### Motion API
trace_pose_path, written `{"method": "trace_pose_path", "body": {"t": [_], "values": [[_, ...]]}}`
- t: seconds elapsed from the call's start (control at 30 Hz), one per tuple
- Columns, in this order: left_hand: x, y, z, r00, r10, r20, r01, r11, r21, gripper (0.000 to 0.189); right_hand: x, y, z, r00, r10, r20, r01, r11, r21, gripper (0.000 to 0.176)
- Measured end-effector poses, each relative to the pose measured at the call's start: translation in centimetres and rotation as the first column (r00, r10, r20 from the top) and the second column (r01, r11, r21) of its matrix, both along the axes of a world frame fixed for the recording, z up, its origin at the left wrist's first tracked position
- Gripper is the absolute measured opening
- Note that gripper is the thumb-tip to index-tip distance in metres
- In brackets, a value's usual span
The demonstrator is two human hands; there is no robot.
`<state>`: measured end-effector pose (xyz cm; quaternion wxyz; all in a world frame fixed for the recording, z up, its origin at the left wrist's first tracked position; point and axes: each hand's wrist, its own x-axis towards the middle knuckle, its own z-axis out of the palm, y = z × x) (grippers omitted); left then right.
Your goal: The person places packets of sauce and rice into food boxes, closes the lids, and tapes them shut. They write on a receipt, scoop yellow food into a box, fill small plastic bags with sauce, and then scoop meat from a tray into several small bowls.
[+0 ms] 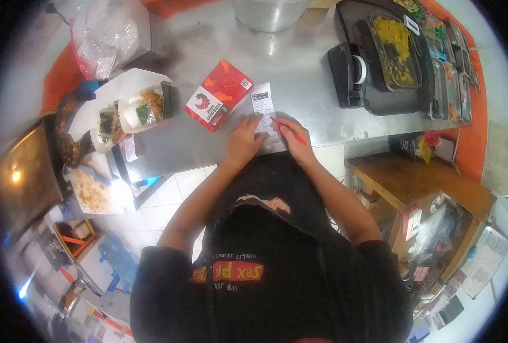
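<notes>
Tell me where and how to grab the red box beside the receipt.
I'd come from above with the left hand and grip the red box across its long sides. It looks closed, sits slanted, and its near corner points toward that hand; the receipt lies by its right side.

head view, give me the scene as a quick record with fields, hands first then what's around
left hand: left hand resting on the receipt
right hand: right hand holding a red pen, tip at the receipt
surface: metal table
beside receipt: red and white box, to its left
far left: open white food boxes
far right: tape dispenser, and a clear dish of yellow food on a black board
far edge: metal bowl
receipt text: too small to read
</notes>
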<state>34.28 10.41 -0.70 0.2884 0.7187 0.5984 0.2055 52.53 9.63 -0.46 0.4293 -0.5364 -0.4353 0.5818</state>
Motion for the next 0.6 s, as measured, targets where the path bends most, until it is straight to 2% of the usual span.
{"method": "trace_pose_path", "body": {"t": [0.03, 0.07, 0.13, 0.27, 0.33, 0.47, 0.57, 0.6], "values": [[-0.3, -0.1, 0.2, 0.999, -0.042, -0.029, 0.043, 0.999, 0.01, 0.051, -0.1, -0.3, -0.4, 0.998, -0.003, 0.057, -0.001, 0.998, 0.07, 0.022], [-0.5, 0.0, 0.2, 0.999, -0.043, -0.03, 0.043, 0.999, 0.009, 0.051, 0.1, -0.2, -0.8, 0.998, -0.004, 0.055, 0.0, 0.998, 0.069, 0.022], [-0.6, 0.1, 0.4, 0.995, -0.072, -0.068, 0.069, 0.996, -0.048, 0.06, 0.3, 0.9, 0.1, 0.922, 0.138, 0.361, -0.24, 0.937, 0.254, 0.02], [-0.6, 0.3, -0.2, 0.993, -0.01, -0.115, 0.01, 1.0, -0.004, 0.069, 0.0, 1.3, -0.7, 0.912, 0.186, 0.366, -0.301, 0.909, 0.289, 0.021], [-0.7, 0.5, 0.1, 0.994, -0.047, -0.103, 0.039, 0.996, -0.083, 0.077, -0.1, 1.3, -0.9, 0.919, 0.154, 0.364, -0.267, 0.921, 0.285, 0.02], [-0.8, 0.7, 1.0, 0.993, -0.071, -0.093, 0.057, 0.988, -0.143, 0.08, 0.4, 1.6, -1.0, 0.928, 0.159, 0.337, -0.251, 0.935, 0.251, 0.02], [-0.7, 1.0, 1.3, 0.993, -0.081, -0.09, 0.063, 0.98, -0.189, 0.082, 0.2, 1.6, -1.2, 0.95, 0.099, 0.296, -0.168, 0.962, 0.215, 0.018], [-0.7, 1.1, 1.3, 0.987, -0.099, -0.123, 0.082, 0.987, -0.138, 0.082, -0.3, 1.7, -0.6, 0.981, 0.009, 0.194, -0.033, 0.992, 0.12, 0.016]]}}
